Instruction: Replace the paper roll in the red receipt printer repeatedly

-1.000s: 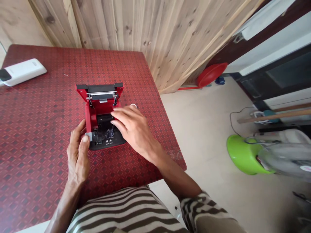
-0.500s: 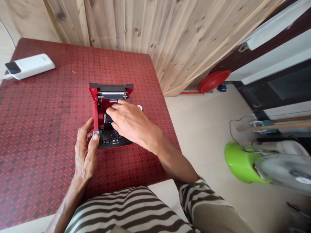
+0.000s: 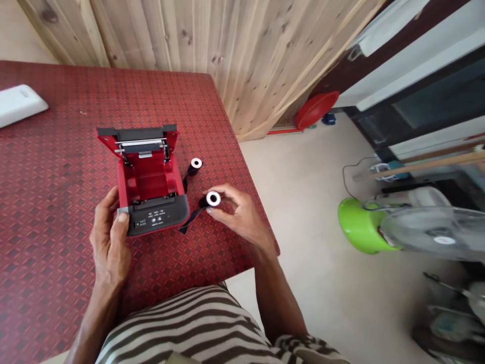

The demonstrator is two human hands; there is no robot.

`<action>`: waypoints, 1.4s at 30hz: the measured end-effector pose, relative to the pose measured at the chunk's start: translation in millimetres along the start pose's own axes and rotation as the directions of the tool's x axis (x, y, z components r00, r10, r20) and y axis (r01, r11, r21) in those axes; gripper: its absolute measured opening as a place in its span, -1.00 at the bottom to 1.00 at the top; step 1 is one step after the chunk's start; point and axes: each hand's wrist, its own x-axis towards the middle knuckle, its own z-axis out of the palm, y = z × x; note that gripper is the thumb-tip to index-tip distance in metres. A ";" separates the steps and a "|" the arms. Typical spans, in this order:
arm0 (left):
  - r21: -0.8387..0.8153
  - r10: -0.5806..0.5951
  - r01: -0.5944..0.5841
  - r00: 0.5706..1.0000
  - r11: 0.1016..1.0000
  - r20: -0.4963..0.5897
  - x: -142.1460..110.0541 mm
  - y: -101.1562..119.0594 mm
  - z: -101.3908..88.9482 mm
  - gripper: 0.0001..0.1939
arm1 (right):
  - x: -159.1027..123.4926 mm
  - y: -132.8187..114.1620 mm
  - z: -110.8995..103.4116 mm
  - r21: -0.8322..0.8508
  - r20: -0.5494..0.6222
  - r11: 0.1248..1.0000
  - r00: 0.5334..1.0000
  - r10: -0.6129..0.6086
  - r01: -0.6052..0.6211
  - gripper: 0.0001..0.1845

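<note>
Wood-panelled wall [image 3: 162,55] rises behind a red diamond-patterned table [image 3: 49,253], on which a small red-and-black printer [image 3: 157,217] is shown with its lid hinged open and its red inner compartment [image 3: 148,182] exposed. The left hand [image 3: 109,237] is placed at the printer's front left corner, its fingers [image 3: 103,207] curled around the casing. A black roll with a white core [image 3: 212,198] is pinched at its end by the right hand [image 3: 240,215], whose fingers are closed almost together on it. The roll's long axis is tilted toward the camera, and a dark strip [image 3: 191,217] trails down-left from it toward the printer's front edge. The roll is held just right of the printer, with the right hand nearer to it. A second black roll [image 3: 195,166] stands on the table, just beside the open compartment. A white power bank [image 3: 18,103] is seen at the table's far left.
</note>
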 end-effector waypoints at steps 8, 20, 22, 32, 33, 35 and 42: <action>-0.027 0.004 -0.004 1.000 1.000 0.012 1.4 -3.2 -1.1 -0.43 | 8.4 25.8 29.7 -0.040 0.105 0.996 0.992 -0.074 0.078 -0.70; 0.007 -0.009 0.009 1.000 1.000 0.014 1.3 -2.4 -3.3 -0.45 | 86.3 45.2 11.6 0.023 -0.105 1.000 0.994 0.021 -0.019 -0.48; 0.003 -0.011 0.011 0.999 1.000 0.030 2.0 -4.6 -5.0 -0.46 | 101.7 48.8 23.7 -0.022 -0.069 0.999 0.997 0.024 -0.026 -0.56; 0.001 -0.020 0.020 1.000 1.000 0.013 -0.4 -2.6 0.3 -0.33 | 59.0 -67.9 -23.5 0.004 0.233 0.950 0.924 -0.304 0.311 -0.49; -0.009 -0.020 0.020 1.000 1.000 0.018 -0.5 -2.9 0.8 -0.33 | 58.3 -80.8 -18.7 -0.084 0.260 0.920 0.899 -0.351 0.384 -0.53; -0.027 -0.026 0.027 0.999 0.999 0.031 -0.7 -3.6 1.1 -0.33 | 63.3 -96.3 2.3 -0.273 0.346 0.823 0.849 -0.399 0.498 -0.62; -0.062 -0.036 0.039 0.998 0.997 0.058 -1.9 -3.6 0.3 -0.30 | 97.2 -95.7 82.2 -0.647 0.578 0.519 0.803 -0.142 0.558 -0.68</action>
